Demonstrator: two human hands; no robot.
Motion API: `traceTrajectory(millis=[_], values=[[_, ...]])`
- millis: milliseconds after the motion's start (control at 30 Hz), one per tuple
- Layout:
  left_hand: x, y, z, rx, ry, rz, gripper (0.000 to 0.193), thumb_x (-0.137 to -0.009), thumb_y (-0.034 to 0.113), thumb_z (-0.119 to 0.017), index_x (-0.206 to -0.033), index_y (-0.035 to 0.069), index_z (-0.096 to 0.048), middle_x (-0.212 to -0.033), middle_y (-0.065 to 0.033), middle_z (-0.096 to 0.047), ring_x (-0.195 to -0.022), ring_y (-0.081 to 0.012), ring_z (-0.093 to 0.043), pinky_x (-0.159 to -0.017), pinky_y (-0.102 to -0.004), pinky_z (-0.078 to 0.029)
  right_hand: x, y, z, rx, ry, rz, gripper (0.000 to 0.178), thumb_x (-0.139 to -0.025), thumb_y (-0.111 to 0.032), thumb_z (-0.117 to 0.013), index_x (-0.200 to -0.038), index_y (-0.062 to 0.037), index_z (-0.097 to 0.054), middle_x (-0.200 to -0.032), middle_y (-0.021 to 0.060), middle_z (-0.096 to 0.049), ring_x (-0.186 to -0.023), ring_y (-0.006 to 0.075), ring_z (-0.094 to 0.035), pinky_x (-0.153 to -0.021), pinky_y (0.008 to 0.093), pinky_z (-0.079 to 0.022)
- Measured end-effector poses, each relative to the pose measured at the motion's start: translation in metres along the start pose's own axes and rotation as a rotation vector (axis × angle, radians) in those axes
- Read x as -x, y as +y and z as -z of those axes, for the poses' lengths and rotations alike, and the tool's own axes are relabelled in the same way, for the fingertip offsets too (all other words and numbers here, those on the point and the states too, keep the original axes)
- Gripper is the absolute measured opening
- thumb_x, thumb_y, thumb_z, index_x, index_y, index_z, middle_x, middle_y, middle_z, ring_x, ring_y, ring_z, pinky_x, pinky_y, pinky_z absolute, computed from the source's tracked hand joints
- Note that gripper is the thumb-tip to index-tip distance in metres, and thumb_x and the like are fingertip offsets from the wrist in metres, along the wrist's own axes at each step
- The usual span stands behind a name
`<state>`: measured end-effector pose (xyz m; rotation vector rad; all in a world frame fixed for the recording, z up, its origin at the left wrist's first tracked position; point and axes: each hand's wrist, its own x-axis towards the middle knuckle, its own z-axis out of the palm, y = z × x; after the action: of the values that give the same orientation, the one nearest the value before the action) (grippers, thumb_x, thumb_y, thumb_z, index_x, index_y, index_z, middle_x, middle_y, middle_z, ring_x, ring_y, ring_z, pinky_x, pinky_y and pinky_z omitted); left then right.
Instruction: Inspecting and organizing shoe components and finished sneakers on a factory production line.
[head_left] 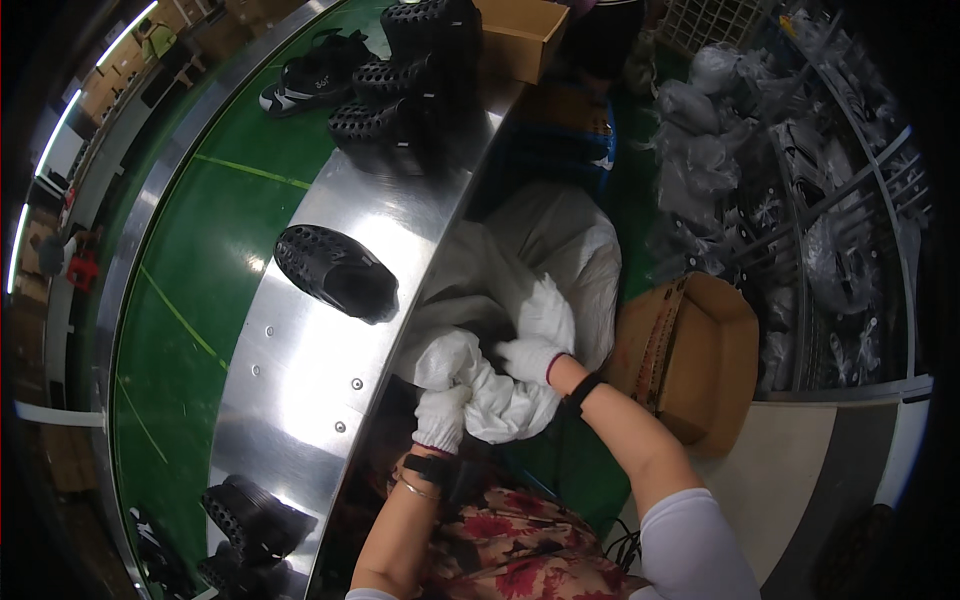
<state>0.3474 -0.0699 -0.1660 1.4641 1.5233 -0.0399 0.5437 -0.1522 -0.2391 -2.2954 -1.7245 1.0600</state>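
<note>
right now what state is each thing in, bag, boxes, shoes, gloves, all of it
White bag: mouth open, edge bunched up
Left hand: gloved, gripping the bunched edge
Right hand: gloved, at the bag, grip unclear
Box at right: open
Box at top: open
Single shoe: lying apart
Shoes at top: piled up

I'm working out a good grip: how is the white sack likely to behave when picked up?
The white sack is probably floppy, as it bunches into soft folds at the left hand. Its creased, thin-looking material would likely sag when lifted. That thinness suggests lightness for its size, though anything deep inside is hidden.
</note>
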Motion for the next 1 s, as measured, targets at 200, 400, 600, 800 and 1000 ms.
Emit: traceTrajectory(millis=[200, 400, 600, 800, 1000], values=[[-0.002, 0.005, 0.012, 0.275, 0.001, -0.159, 0.03, -0.082, 0.01, -0.075, -0.11, 0.0, -0.078, -0.11, -0.0173, -0.078, -0.098, -0.0271, -0.075, -0.087, -0.0365, -0.059, 0.061, 0.081, -0.019, 0.079, 0.367, -0.32, 0.039, -0.093, -0.031, -0.062, -0.122, -0.0054, -0.068, -0.112, 0.0258, -0.072, -0.102, 0.0458, -0.069, -0.09, 0.0567, -0.052], [-0.037, -0.033, 0.005, -0.006, -0.108, -0.58, 0.02, -0.094, 0.007, -0.065, -0.107, 0.001, -0.078, -0.1, -0.0165, -0.078, -0.095, -0.0276, -0.075, -0.084, -0.0354, -0.059, 0.096, 0.058, -0.066, 0.068, 0.203, -0.431, 0.05, -0.097, -0.028, -0.057, -0.142, -0.0048, -0.055, -0.132, 0.0284, -0.065, -0.12, 0.0482, -0.063, -0.104, 0.0522, -0.049], [-0.063, -0.053, -0.005, 0.438, -0.12, -0.384, 0.021, -0.096, 0.011, -0.063, -0.11, 0.002, -0.076, -0.101, -0.018, -0.077, -0.095, -0.0294, -0.075, -0.083, -0.0367, -0.058, 0.085, 0.09, -0.092, -0.523, 0.356, -0.918, 0.069, -0.098, -0.028, -0.058, -0.157, -0.0055, -0.032, -0.14, 0.0375, -0.057, -0.131, 0.0535, -0.056, -0.111, 0.0516, -0.045], [-0.07, -0.051, 0.0, 0.585, -0.133, -0.39, 0.023, -0.099, 0.014, -0.06, -0.112, 0.002, -0.075, -0.104, -0.019, -0.076, -0.095, -0.0306, -0.074, -0.084, -0.0379, -0.058, 0.051, 0.091, -0.116, -0.533, 0.473, -0.765, 0.097, -0.083, -0.022, -0.079, -0.159, -0.0021, -0.023, -0.139, 0.034, -0.059, -0.126, 0.0499, -0.061, -0.108, 0.0492, -0.048], [-0.063, -0.079, 0.021, 0.563, -0.228, -0.321, 0.025, -0.101, 0.017, -0.058, -0.113, 0.002, -0.074, -0.106, -0.02, -0.076, -0.095, -0.0319, -0.074, -0.084, -0.0391, -0.058, -0.011, 0.098, -0.145, -1.187, 0.44, -0.867, 0.071, -0.076, -0.013, -0.084, -0.14, 0.0055, -0.057, -0.124, 0.0227, -0.069, -0.113, 0.037, -0.066, -0.1, 0.0402, -0.052]])
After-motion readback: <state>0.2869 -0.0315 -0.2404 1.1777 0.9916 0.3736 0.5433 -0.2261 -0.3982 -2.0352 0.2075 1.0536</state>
